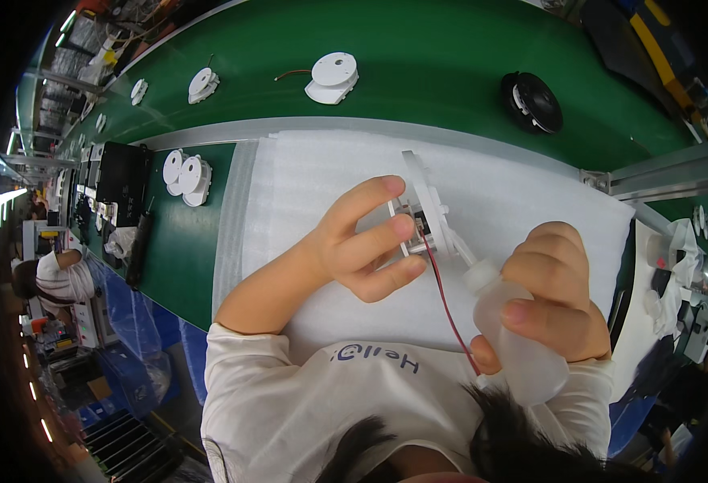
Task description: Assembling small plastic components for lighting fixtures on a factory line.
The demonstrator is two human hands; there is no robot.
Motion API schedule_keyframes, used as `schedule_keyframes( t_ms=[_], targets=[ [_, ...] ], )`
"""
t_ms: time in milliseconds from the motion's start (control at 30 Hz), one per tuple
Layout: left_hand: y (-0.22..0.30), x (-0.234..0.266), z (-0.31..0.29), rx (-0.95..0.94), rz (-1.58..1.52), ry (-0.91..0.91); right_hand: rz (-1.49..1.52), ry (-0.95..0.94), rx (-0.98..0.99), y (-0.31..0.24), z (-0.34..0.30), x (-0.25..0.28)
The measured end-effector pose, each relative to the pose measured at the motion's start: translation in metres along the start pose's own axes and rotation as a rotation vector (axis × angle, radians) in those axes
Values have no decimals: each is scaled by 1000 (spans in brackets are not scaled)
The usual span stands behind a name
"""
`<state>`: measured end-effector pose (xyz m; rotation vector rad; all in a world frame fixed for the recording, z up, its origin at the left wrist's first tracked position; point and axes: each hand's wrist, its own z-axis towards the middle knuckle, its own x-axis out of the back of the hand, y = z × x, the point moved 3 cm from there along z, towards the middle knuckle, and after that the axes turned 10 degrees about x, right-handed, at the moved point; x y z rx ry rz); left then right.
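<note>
My left hand [354, 241] grips a white round plastic assembly [428, 193], held tilted on edge above a white foam sheet [322, 177]. Metal posts and small parts show between its two white plates. From it a thin red and black wire [445, 302] hangs down toward my right hand [553, 270]. That hand is wrapped round a translucent squeeze bottle [535, 366]. The bottle's white nozzle [468, 253] points up and left at the assembly's rim; whether it touches cannot be told from here.
Beyond the sheet runs a green conveyor belt [426, 64] with several white round assemblies [334, 78] and a black round part [535, 102]. Two more assemblies [187, 175] lie to the left, beside a black box [120, 181]. A metal rail [668, 173] stands at right. Another person [64, 278] sits far left.
</note>
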<state>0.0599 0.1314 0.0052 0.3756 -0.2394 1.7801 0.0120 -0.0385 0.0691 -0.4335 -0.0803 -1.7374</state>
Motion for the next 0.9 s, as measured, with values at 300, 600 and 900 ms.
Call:
schedule_keyframes(
  t_ms=[300,600,900],
  targets=[
    [-11,6,0,205,-37,14,-20,-1,53,-1,-3,-3],
    [-12,5,2,848,-411,-36,-31,-39,90,5,-9,-5],
    [-6,4,2,901,-629,-47,-38,-60,94,5,-9,-7]
  ],
)
